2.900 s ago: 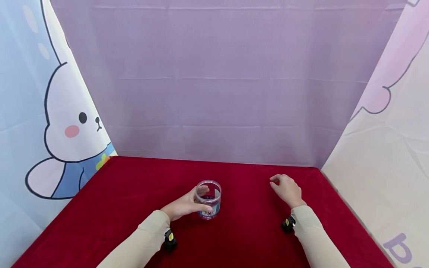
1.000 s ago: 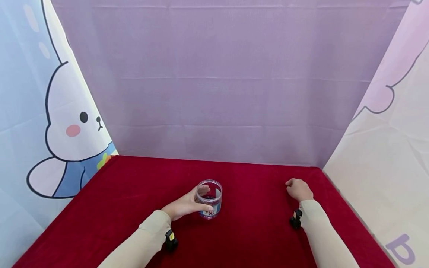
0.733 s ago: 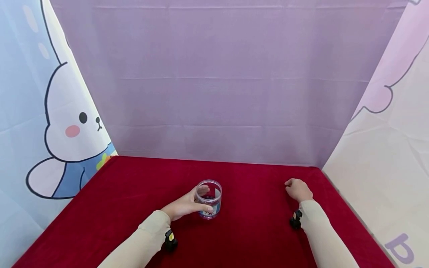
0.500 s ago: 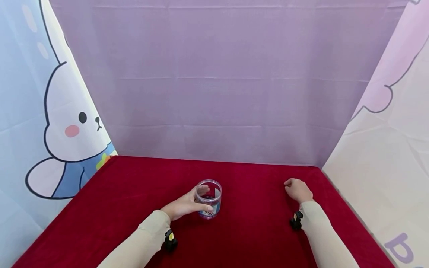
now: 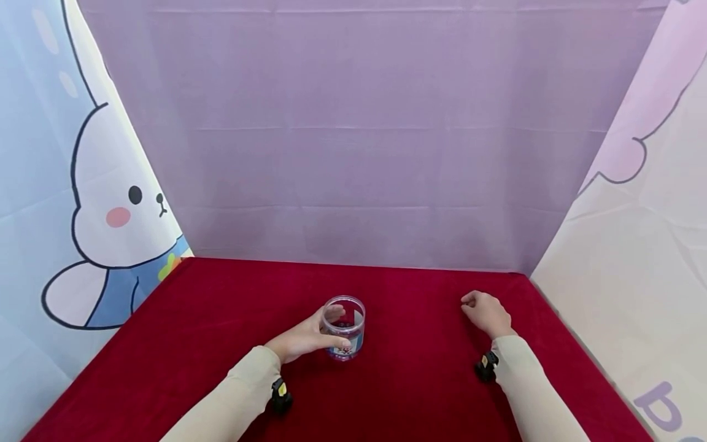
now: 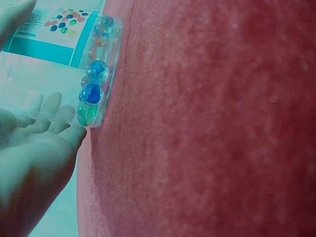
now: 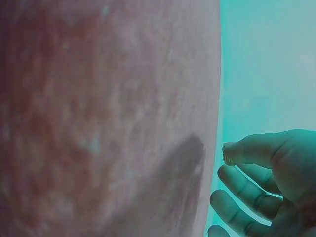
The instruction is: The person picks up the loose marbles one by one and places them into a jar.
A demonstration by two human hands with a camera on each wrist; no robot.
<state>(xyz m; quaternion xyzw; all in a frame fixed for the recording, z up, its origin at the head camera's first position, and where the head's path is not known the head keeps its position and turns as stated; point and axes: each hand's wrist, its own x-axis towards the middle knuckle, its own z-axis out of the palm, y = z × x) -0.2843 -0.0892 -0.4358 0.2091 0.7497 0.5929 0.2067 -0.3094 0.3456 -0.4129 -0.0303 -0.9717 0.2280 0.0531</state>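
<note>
In the head view, my left hand (image 5: 309,336) grips a clear, lidless jar (image 5: 356,331) around its side, thumb in front and fingers behind. The jar stands upright on the red cloth. Several glass marbles (image 6: 94,93) line its bottom in the left wrist view, blue, green and clear; its label (image 6: 59,29) is printed with coloured dots. To the right, my right hand (image 5: 486,313) is low over the cloth, apart from the jar. Its thumb (image 7: 256,148) and index fingertip come together, other fingers bent; I cannot tell whether the small rounded shape there is a marble.
A red cloth (image 5: 409,368) covers the table. Behind it hangs a purple curtain (image 5: 353,135); printed curtains close off the left (image 5: 33,215) and right sides. Each wrist carries a small black camera, such as the left wrist camera (image 5: 280,399).
My right hand went rightward and curled near the cloth, then came back slightly left and lifted its thumb into view. My left hand and the jar stay where they were.
</note>
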